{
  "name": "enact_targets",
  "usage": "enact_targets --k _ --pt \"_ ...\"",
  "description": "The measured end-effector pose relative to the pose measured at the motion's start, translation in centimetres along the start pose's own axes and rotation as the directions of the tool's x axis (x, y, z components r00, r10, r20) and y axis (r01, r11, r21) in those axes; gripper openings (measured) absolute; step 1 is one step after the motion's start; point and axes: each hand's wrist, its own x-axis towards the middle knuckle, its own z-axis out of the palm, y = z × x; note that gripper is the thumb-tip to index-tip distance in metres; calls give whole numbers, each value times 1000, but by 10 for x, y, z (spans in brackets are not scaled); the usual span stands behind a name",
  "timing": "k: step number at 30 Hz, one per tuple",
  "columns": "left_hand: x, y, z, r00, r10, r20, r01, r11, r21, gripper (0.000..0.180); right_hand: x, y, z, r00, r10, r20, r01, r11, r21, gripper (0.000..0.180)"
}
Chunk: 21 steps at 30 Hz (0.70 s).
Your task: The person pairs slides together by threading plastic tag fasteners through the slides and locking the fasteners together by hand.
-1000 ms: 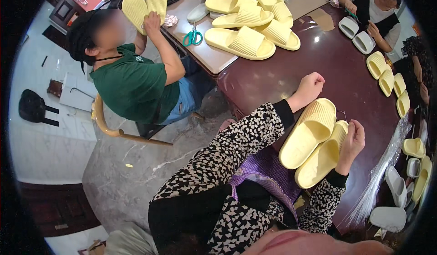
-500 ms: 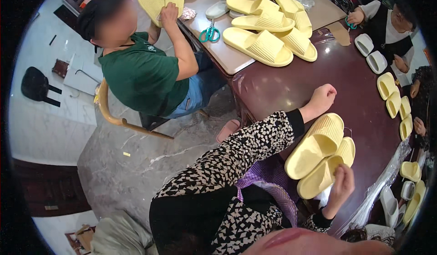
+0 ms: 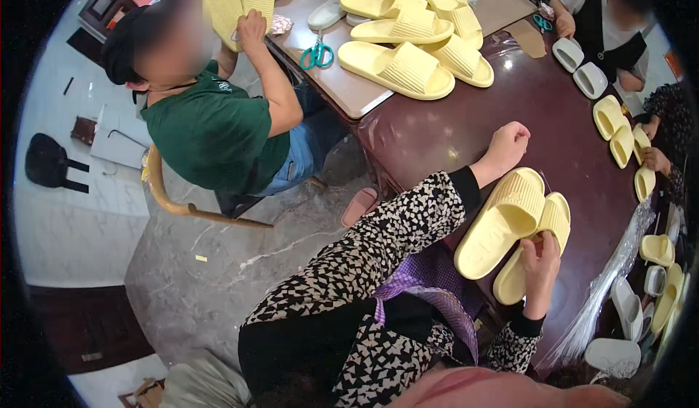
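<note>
Two yellow slide slippers with ribbed straps lie side by side on the dark red table in front of me. My right hand point(image 3: 540, 266) is closed at the opening of the right slipper point(image 3: 512, 280), its fingers on the strap's edge. Beside it, the left slipper point(image 3: 489, 239) partly overlaps its partner. Just beyond the left slipper's strap, my left hand point(image 3: 507, 148) rests curled near the tabletop. Whatever its fingers may hold is hidden. A thin thread-like line shows by the straps.
More yellow slippers point(image 3: 397, 69) are heaped beyond on a pale board point(image 3: 358, 102), near teal-handled scissors point(image 3: 317, 55). A co-worker point(image 3: 211, 138) at the left holds up a yellow pair. People sit along the right edge behind yellow and white slippers point(image 3: 590, 80). Clear plastic point(image 3: 611, 277) lies at right.
My right hand has closed on the right slipper's strap edge. That slipper has turned and shifted slightly right. The whole view has shifted a little; my left hand stays curled.
</note>
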Motion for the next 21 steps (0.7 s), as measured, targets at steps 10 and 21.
enact_targets --k 10,21 --pt "0 13 -1 994 25 105 -31 998 51 20 24 -5 7 989 142 34 -140 989 -39 26" --pt "-1 14 4 964 -189 186 206 976 -73 19 16 71 -22 956 62 -288 -95 990 -102 13"
